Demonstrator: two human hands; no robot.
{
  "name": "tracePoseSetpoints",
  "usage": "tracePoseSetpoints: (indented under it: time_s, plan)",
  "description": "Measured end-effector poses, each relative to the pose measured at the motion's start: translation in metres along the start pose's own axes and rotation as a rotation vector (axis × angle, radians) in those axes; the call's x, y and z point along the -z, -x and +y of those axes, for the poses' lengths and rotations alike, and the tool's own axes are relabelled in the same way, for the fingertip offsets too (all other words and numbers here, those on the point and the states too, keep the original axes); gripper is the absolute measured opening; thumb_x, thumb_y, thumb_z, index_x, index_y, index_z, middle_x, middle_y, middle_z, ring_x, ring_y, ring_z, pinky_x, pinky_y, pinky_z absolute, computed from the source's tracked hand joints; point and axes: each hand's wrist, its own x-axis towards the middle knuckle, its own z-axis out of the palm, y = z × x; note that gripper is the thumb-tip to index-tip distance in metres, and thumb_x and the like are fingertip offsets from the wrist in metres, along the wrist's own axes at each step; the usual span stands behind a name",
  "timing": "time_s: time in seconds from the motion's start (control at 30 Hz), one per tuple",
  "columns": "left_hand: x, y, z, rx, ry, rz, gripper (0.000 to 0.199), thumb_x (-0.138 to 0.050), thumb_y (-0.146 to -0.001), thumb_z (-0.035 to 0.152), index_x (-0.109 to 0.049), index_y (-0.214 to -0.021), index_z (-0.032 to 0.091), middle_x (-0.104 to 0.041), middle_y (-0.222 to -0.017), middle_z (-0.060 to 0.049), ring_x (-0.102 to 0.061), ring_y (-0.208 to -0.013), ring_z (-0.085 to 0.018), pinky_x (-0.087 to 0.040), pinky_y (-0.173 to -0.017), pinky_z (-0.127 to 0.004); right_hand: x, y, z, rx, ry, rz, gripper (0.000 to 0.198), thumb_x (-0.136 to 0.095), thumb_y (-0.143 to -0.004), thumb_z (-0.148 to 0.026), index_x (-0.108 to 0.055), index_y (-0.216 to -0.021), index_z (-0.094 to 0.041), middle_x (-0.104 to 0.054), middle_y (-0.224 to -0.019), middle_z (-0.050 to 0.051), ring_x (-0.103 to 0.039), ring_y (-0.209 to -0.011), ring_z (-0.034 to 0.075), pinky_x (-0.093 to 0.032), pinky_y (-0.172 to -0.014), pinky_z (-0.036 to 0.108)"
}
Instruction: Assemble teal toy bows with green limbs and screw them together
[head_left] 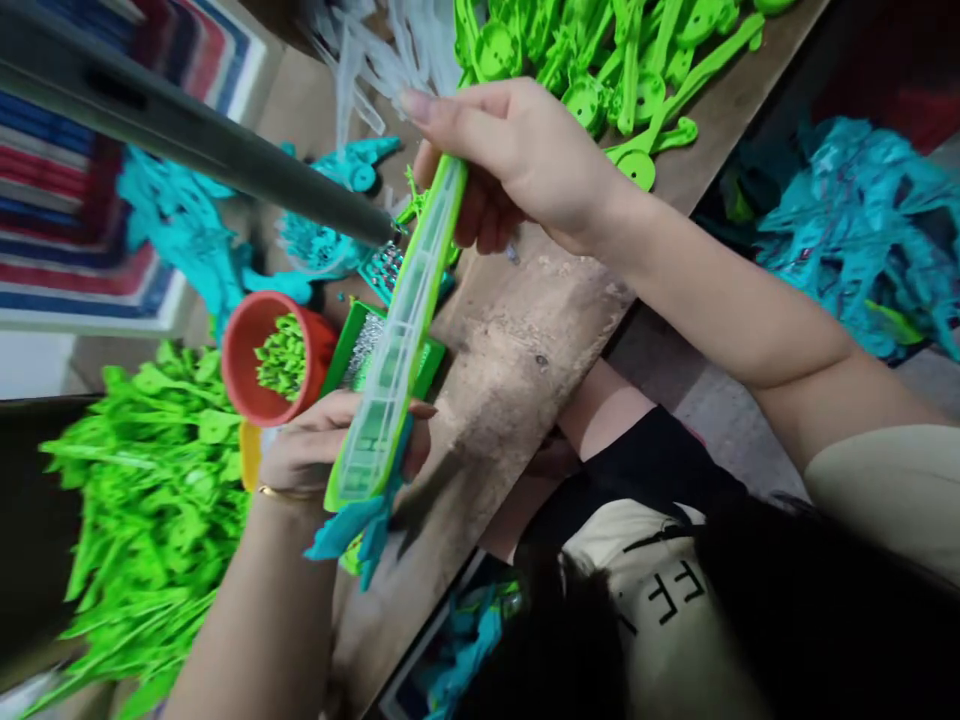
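Observation:
Both hands grip a long bright-green plastic part (409, 330), which has a clear, ribbed inside and slants over the workbench. My right hand (517, 150) is closed round its upper end, with the thumb extended along the top. Wrapped round the wider lower end is my left hand (315, 435), a thin bracelet at its wrist. A teal plastic piece (367, 525) sticks out under that lower end; whether it is joined to the green part I cannot tell. Close behind stands a green tray (349, 345) of small silvery metal pieces, partly hidden by the green part.
A dark metal tool (300, 180) hangs down from the upper left, its tip near the green part. An orange pot (259, 310) holds small green pieces. Green plastic parts (157, 470) are heaped left, others (637, 90) top right. Teal pieces (180, 220) lie behind the bench (517, 350).

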Motion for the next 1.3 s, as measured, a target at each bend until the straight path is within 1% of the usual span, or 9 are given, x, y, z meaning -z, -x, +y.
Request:
tracePoseSetpoints:
  time_s: [0.13,0.3,0.57,0.63,0.73,0.9,1.03,1.2,1.3]
  plan:
    - [-0.002,0.005,0.004,0.171,0.306,-0.173,0.088,-0.043,-0.061,0.081,-0.071,-0.108,0.013,-0.059,-0.053,-0.007,-0.058,-0.052,-0.021,-0.045,-0.053,-0.037,-0.004,0.005,0.005,0.070,-0.040,0.000,0.039,-0.046,-0.098,-0.032,-0.063,-0.065,-0.020,-0.060,-0.047,-0.009,-0.058,-0.041,0.004,-0.041,-0.040,0.015]
    - [-0.012,0.008,0.027,0.248,0.457,-0.183,0.076,-0.060,-0.058,0.074,-0.072,-0.103,0.015,-0.067,-0.064,-0.007,-0.062,-0.059,-0.023,-0.045,-0.056,-0.036,0.002,0.009,0.010,0.020,-0.044,0.004,0.035,-0.048,-0.098,-0.036,-0.063,-0.074,-0.016,-0.062,-0.052,-0.005,-0.057,-0.038,0.006,-0.043,-0.035,0.016]
    - [-0.044,-0.031,0.034,0.128,0.518,-0.014,0.050,-0.081,-0.061,0.048,-0.073,-0.102,0.021,-0.074,-0.089,-0.005,-0.066,-0.080,-0.021,-0.053,-0.075,-0.034,-0.013,0.069,0.061,-0.243,-0.284,0.124,0.058,-0.051,-0.081,-0.073,-0.058,-0.089,-0.017,-0.070,-0.068,0.001,-0.066,-0.057,0.011,-0.055,-0.053,0.024]
    - [-0.056,-0.045,0.039,0.076,0.491,0.000,0.053,-0.079,-0.065,0.049,-0.071,-0.109,0.020,-0.074,-0.100,-0.008,-0.066,-0.089,-0.023,-0.054,-0.081,-0.036,-0.024,0.099,0.079,-0.342,-0.255,0.020,0.053,-0.073,-0.068,-0.064,-0.060,-0.091,-0.017,-0.073,-0.079,0.003,-0.068,-0.067,0.013,-0.056,-0.061,0.026]
    - [-0.070,-0.058,0.045,-0.003,0.443,0.014,0.058,-0.075,-0.068,0.052,-0.069,-0.115,0.018,-0.072,-0.110,-0.010,-0.065,-0.101,-0.025,-0.053,-0.090,-0.039,-0.035,0.130,0.096,-0.370,-0.179,0.063,0.049,-0.084,-0.061,-0.045,-0.062,-0.095,-0.017,-0.074,-0.091,0.003,-0.068,-0.078,0.014,-0.057,-0.075,0.029]
    - [-0.088,-0.070,0.047,-0.099,0.327,0.019,0.058,-0.070,-0.072,0.056,-0.069,-0.115,0.017,-0.071,-0.114,-0.009,-0.063,-0.106,-0.026,-0.051,-0.093,-0.038,-0.032,0.138,0.103,-0.392,-0.175,0.165,0.046,-0.086,-0.057,-0.041,-0.064,-0.088,-0.016,-0.070,-0.071,-0.001,-0.064,-0.064,0.012,-0.053,-0.066,0.027]
    - [-0.093,-0.069,0.043,-0.216,0.229,0.007,0.052,-0.065,-0.078,0.053,-0.068,-0.114,0.015,-0.071,-0.113,-0.009,-0.064,-0.103,-0.023,-0.050,-0.095,-0.037,-0.015,0.142,0.100,-0.442,0.195,0.065,0.041,-0.077,-0.068,-0.052,-0.065,-0.086,-0.017,-0.070,-0.072,0.001,-0.063,-0.062,0.014,-0.049,-0.061,0.027]
    - [-0.081,-0.017,0.016,-0.235,0.117,0.450,0.032,-0.058,-0.087,0.042,-0.069,-0.108,0.019,-0.069,-0.112,-0.006,-0.062,-0.103,-0.019,-0.047,-0.097,-0.032,0.009,0.148,0.076,-0.268,1.165,0.133,0.035,-0.063,-0.081,-0.055,-0.065,-0.084,-0.020,-0.069,-0.086,0.007,-0.062,-0.075,0.021,-0.042,-0.064,0.031]
    - [-0.095,0.024,-0.005,-0.084,0.093,0.674,0.025,-0.055,-0.090,0.038,-0.069,-0.098,0.019,-0.070,-0.100,-0.004,-0.064,-0.094,-0.017,-0.049,-0.090,-0.031,-0.006,0.138,0.064,-0.097,1.279,0.069,0.024,-0.056,-0.090,-0.041,-0.065,-0.095,-0.019,-0.067,-0.097,0.009,-0.062,-0.085,0.022,-0.041,-0.069,0.032]
